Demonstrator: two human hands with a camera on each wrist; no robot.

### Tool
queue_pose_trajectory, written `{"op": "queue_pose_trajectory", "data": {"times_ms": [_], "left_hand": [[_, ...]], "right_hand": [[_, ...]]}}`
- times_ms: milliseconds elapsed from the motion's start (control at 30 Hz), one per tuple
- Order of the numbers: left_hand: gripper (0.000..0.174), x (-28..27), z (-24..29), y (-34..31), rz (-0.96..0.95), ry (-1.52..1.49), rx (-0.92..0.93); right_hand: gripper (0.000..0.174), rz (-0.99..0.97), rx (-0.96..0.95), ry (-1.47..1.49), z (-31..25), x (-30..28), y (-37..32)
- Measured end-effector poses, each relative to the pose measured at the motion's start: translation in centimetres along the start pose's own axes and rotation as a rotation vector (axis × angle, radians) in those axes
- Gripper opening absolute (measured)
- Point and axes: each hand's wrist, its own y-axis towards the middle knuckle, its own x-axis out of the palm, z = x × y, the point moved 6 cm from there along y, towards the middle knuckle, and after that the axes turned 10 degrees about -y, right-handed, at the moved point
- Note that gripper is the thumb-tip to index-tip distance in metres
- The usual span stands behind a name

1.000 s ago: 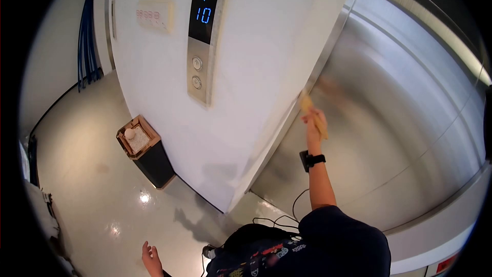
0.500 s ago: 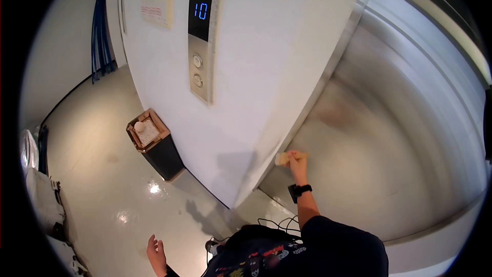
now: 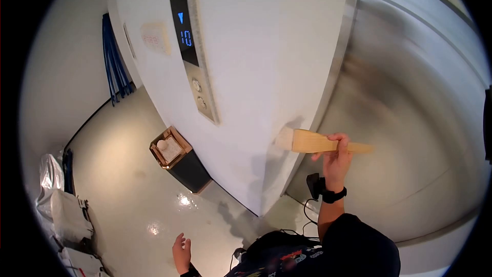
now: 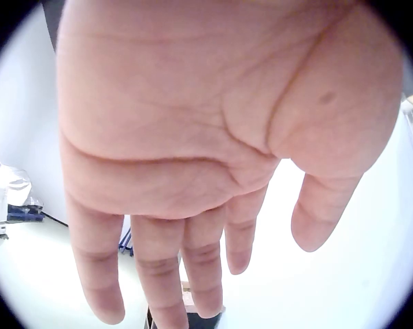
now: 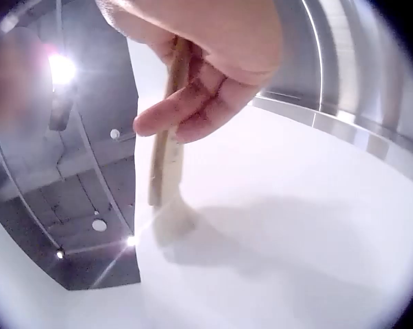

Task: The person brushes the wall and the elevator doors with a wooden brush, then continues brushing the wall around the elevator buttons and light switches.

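Note:
In the head view my right hand (image 3: 336, 163) grips the handle of a flat wooden paintbrush (image 3: 307, 141), held nearly level. Its pale bristles (image 3: 284, 138) lie at the white wall (image 3: 241, 87) near the corner beside the metal door. From the right wrist view, fingers curl around the brush handle (image 5: 166, 154), and the bristle end bends against the white surface. Low in the head view, my left hand (image 3: 181, 254) hangs away from the wall with nothing in it. Its palm (image 4: 165, 103) and loosely straight fingers fill the left wrist view.
An elevator panel (image 3: 189, 46) showing 10 is set in the wall. Below stands a black bin (image 3: 189, 172) with a sand-filled top. Shiny metal doors (image 3: 410, 138) are to the right. Blue straps (image 3: 114, 61) hang far left, and covered equipment (image 3: 64, 210) stands lower left.
My right hand first lowered the brush along the door edge, then brought it up and left so its bristles meet the wall corner. The left hand stays low and empty.

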Motion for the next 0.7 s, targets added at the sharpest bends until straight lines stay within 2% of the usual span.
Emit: {"op": "queue_pose_trajectory", "data": {"times_ms": [100, 200, 300, 400, 500, 600, 667, 700], "left_hand": [[0.039, 0.3, 1.2, 0.6, -0.019, -0.002, 0.012], [0.039, 0.3, 2.4, 0.6, -0.022, -0.001, 0.023], [0.039, 0.3, 2.7, 0.7, -0.034, 0.011, 0.027], [0.040, 0.1, 2.6, 0.7, -0.063, 0.050, 0.057], [0.037, 0.0, 3.5, 0.7, -0.078, 0.092, 0.033], [0.040, 0.0, 2.3, 1.6, -0.068, 0.030, 0.027], [0.039, 0.0, 2.9, 1.8, -0.077, 0.042, 0.035], [0.039, 0.2, 3.3, 1.9, -0.081, 0.046, 0.040]], "right_hand": [[0.036, -0.387, -0.127, -0.003, -0.4, 1.9, 0.3], [0.027, -0.296, -0.197, 0.004, 0.4, 0.4, 1.0], [0.023, 0.083, -0.123, 0.078, 1.6, -4.5, 3.3], [0.020, 0.469, -0.156, -0.146, 1.6, -6.8, 3.9], [0.021, 0.401, -0.090, -0.205, 2.8, -6.1, 3.1], [0.017, 0.105, -0.066, -0.202, 1.9, -1.2, 0.7], [0.011, -0.073, -0.118, -0.339, 0.9, 0.2, -1.5], [0.011, -0.119, -0.103, -0.262, 0.1, 1.1, -2.4]]}}
